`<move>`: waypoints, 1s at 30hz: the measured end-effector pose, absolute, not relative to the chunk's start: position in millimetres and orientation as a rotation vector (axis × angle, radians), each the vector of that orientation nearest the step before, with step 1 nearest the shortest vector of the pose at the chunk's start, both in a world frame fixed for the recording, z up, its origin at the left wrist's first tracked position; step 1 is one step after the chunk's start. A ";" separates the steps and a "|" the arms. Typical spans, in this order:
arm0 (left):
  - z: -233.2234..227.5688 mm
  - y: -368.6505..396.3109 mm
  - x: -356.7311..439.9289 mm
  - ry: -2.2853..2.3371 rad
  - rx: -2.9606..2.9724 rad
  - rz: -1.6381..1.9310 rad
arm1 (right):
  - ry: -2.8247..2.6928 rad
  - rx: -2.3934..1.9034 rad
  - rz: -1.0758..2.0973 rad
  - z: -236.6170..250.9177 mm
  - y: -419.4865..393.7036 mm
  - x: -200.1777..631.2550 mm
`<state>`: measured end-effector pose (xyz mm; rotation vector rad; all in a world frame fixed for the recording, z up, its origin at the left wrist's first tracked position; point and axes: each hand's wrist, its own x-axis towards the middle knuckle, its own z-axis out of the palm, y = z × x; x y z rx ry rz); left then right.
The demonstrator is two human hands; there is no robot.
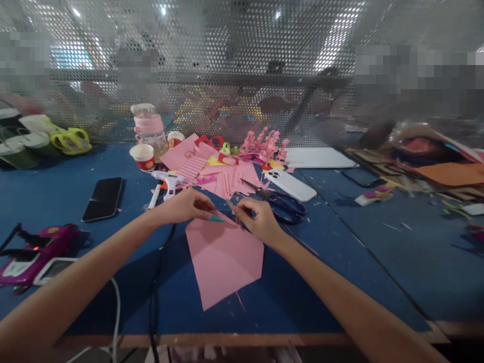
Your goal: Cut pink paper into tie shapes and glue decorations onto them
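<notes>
A pink paper sheet (227, 259) lies on the blue table in front of me, one corner pointing toward me. My left hand (191, 205) is closed at its far edge, fingers curled; a long teal nail (217, 219) shows against the paper. Across from it, my right hand (259, 218) pinches the same far edge, thumb and fingers together. The two hands' fingertips are a short way apart. Just behind the right hand, dark-handled scissors (285, 201) lie with blades pointing left. Beyond the left hand sits a white glue gun (168, 182).
Behind the hands are pink paper scraps (227, 174), pink paper flowers (264, 146), a white phone (291, 185) and a paper cup (143, 157). At left lie a black phone (103, 199) and a purple device (41, 252). Cables (154, 287) cross the front edge. Perforated metal mesh (227, 65) stands behind.
</notes>
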<state>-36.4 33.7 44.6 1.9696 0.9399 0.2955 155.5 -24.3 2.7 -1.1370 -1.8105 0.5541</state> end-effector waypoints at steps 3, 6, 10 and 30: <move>44.7 36.3 -35.1 0.943 1.946 0.311 | -1.832 -1.127 0.498 1.2 -23.7 156.7; 43.9 39.4 -31.9 1.002 1.759 0.320 | -1.846 -1.112 0.459 1.0 -24.0 156.8; 41.5 41.6 -26.1 1.104 1.594 0.289 | -1.868 -1.088 0.412 2.8 -25.2 156.3; 38.7 43.3 -16.8 1.027 1.778 0.237 | -1.941 -0.948 0.116 -4.0 -18.5 162.2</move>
